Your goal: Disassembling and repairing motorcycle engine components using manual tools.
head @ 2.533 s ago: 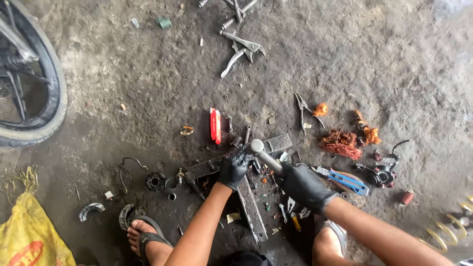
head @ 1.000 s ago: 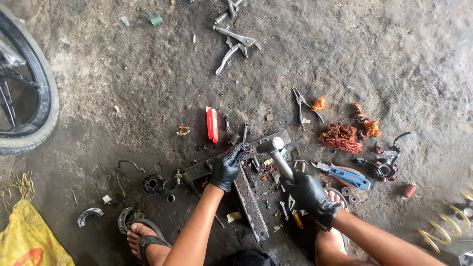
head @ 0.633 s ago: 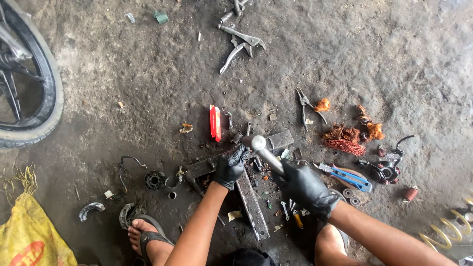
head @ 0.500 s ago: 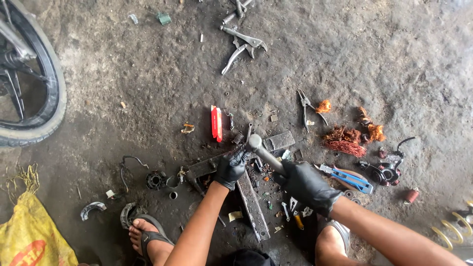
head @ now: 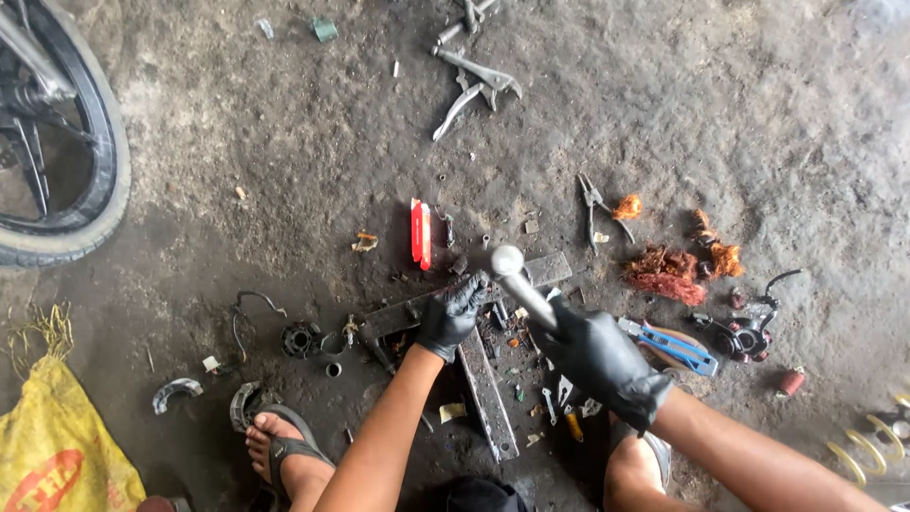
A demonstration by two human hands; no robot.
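Gripping a hammer (head: 512, 275) raised above the flat metal bar (head: 488, 384), the right hand (head: 597, 356) is mid-strike; the left hand (head: 450, 313) is pinching a small part there, unfinished.

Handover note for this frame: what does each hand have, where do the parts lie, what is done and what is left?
Left hand, black glove: pinning a small part, too small to identify, on the flat metal bar.
Right hand, black glove: gripping the hammer, head raised just above the left fingers.
Nearby: red box, blue-handled pliers, copper wire clumps.
Done: part set on the bar.
Left: seemingly the striking; progress cannot be judged.
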